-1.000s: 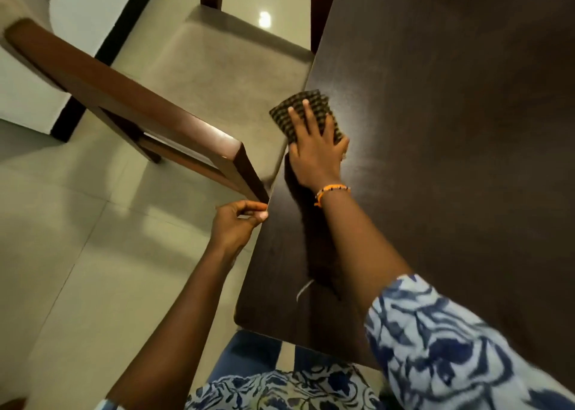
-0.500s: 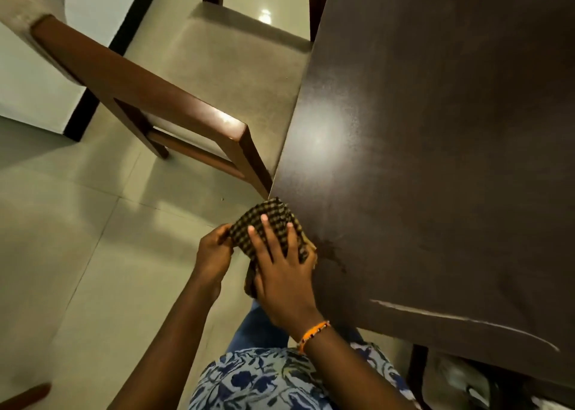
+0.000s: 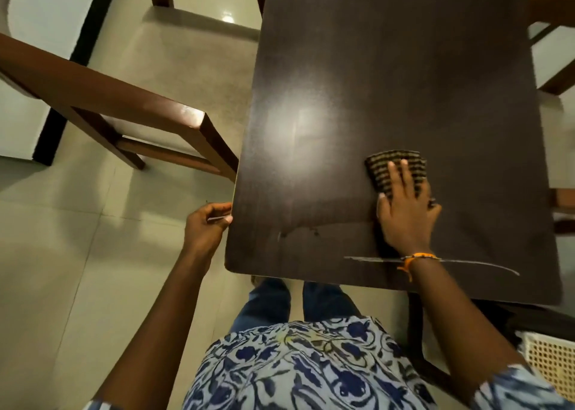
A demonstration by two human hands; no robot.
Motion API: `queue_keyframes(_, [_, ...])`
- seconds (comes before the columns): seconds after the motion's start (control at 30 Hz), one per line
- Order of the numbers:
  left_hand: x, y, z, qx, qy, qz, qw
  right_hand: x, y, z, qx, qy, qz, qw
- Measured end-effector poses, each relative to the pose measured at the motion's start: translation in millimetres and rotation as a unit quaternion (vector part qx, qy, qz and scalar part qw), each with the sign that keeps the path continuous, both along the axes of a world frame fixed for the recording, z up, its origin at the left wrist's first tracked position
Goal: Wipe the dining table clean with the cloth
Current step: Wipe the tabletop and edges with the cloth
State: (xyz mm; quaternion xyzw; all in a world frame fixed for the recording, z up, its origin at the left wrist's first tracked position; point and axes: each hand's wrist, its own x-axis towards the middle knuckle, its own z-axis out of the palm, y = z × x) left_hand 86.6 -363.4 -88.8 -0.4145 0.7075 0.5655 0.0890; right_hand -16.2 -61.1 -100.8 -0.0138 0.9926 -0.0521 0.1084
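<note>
Compared with half a second ago, your right hand [image 3: 406,210] and the cloth [image 3: 394,169] have left the near left corner of the dining table [image 3: 389,67] and now lie well in from that edge, toward the right half of the near end. Your left hand [image 3: 207,226], which then met the cloth at the corner, now stands apart from it at the table's left edge. More of the tabletop shows now, with both long edges in view.

Right hand: laid flat on the checked cloth, fingers straight and slightly spread, pointing away from you; the palm covers the cloth's near part while its far edge shows beyond the fingertips. The cloth lies flat on the dark wood under this pressing hand. An orange wristband [image 3: 415,258] sits at the wrist, just above a pale curved streak [image 3: 479,264] near the table's near edge.

Left hand: fingers curled, thumb and fingertips pinching a small pale sliver [image 3: 217,218] right against the table's left edge; what the sliver is cannot be told.

A bright reflection [image 3: 298,120] lies on the tabletop left of the cloth. A wooden chair [image 3: 130,98] stands at the left, its back rail near the table's edge.
</note>
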Motion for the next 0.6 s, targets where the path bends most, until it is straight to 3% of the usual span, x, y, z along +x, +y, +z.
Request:
queue_keyframes(0.17, [-1.2, -2.0, 2.7, 0.001, 0.000, -0.009, 1.000, 18.2, -33.1, -2.9, 0.001, -0.008, -0.065, 0.998])
queue_keyframes(0.3, [3.9, 1.0, 3.0, 0.013, 0.011, 0.010, 1.000, 80.1, -138.0, -10.2, -0.053, 0.018, 0.113, 0.992])
queue_keyframes(0.4, [14.0, 5.4, 2.3, 0.034, 0.010, 0.048, 0.998, 117.7, -192.7, -9.8, -0.077, -0.026, 0.212, 0.974])
queue_keyframes(0.53, [33.3, 9.2, 3.1, 0.018, -0.009, -0.007, 1.000, 105.8, -163.8, -10.8, -0.079, -0.011, 0.295, 0.952])
queue_keyframes(0.6, [43.8, 10.2, 5.1, 0.017, -0.006, -0.028, 0.999, 99.8, -121.5, -13.1, -0.054, 0.015, 0.274, 0.960])
